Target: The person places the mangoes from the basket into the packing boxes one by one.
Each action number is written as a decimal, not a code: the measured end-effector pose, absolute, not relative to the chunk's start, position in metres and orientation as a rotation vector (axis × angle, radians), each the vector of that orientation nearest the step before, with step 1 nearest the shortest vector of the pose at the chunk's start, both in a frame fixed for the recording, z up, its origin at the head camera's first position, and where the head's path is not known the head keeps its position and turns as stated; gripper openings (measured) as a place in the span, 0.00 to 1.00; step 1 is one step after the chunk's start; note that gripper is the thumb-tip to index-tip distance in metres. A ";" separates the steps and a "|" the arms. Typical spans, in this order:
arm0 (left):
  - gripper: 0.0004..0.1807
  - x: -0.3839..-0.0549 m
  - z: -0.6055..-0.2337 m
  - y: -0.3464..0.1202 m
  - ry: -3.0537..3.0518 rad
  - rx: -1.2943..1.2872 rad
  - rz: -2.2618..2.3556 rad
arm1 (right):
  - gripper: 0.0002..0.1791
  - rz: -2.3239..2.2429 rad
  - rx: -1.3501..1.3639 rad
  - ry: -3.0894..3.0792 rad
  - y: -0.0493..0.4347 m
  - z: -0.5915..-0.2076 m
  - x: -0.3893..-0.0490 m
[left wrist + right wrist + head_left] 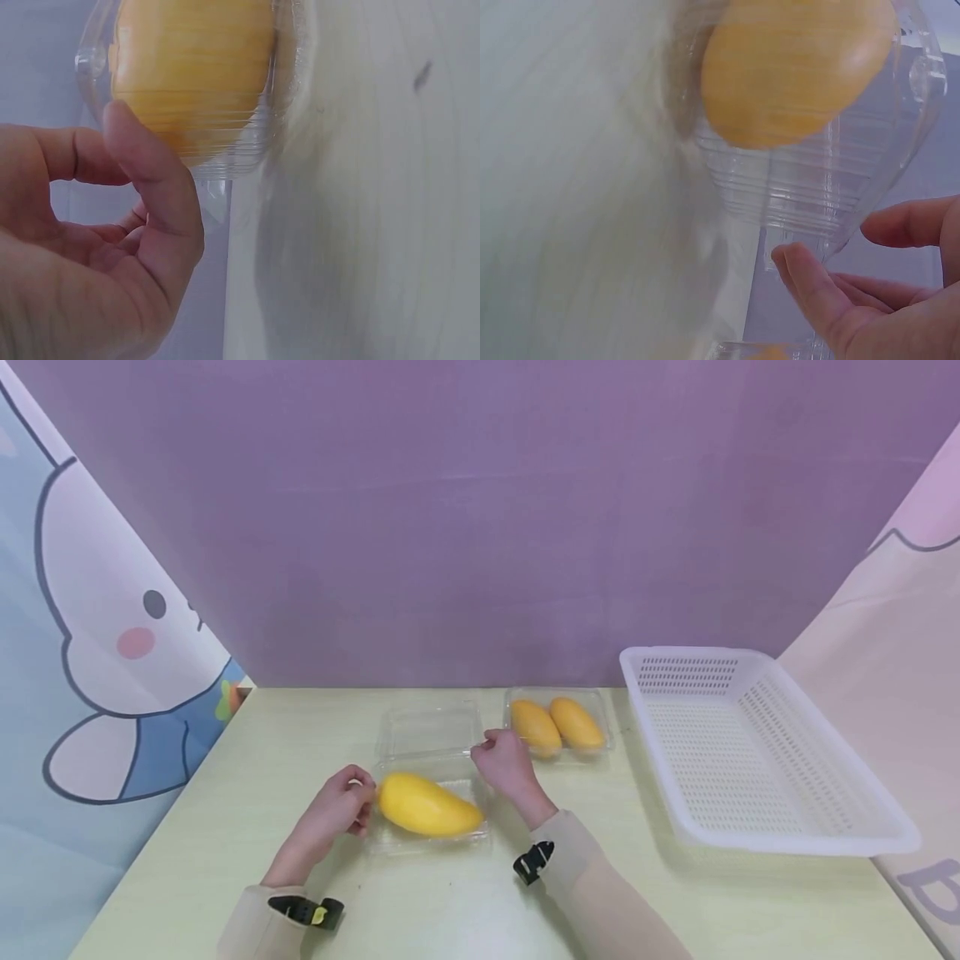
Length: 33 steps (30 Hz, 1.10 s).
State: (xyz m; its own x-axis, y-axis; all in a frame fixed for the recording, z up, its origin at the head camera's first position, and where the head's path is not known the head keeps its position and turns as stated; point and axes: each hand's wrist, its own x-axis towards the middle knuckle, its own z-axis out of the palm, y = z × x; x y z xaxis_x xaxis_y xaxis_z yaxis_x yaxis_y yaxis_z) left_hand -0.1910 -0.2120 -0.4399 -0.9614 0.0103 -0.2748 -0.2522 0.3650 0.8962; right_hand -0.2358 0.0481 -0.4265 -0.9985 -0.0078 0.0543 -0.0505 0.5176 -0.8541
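Observation:
A large yellow mango (427, 806) lies in the base of a clear plastic clamshell box (472, 792), whose lid (430, 729) is folded open toward the wall. At the box's left rim is my left hand (341, 802), its thumb and forefinger pinching the edge beside the mango's blunt end. My right hand (506, 764) is at the back right corner, near the hinge between base and lid. In the right wrist view, its thumb (900, 225) and fingers (802, 274) lie on either side of the box's edge. Both wrists wear black straps.
Behind my right hand stands another clear box (606, 727) with two orange-yellow mangoes (576, 723) in it. A white perforated plastic basket (795, 842) takes up the table's right side. A purple wall (450, 527) rises behind the pale table (225, 810).

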 end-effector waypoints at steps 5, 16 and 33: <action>0.07 -0.190 -0.440 -0.212 2.391 -0.203 1.643 | 0.22 1.476 0.050 -2.704 0.046 -0.424 -0.239; 0.07 -0.189 -0.438 -0.213 2.392 -0.191 1.636 | 0.29 1.545 0.022 -2.694 0.045 -0.408 -0.245; 0.09 -0.188 -0.438 -0.212 2.390 -0.189 1.615 | 0.22 1.687 -0.018 -2.540 0.057 -0.393 -0.260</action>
State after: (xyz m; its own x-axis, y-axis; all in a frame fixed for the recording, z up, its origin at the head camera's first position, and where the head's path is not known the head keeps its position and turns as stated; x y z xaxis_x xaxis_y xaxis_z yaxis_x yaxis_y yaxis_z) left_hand -0.1881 -0.2123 -0.4382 -0.9601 0.0323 -0.2777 -0.2456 0.3771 0.8930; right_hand -0.2599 0.0566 -0.3931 -0.9957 0.0607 0.0703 -0.0413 0.3891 -0.9203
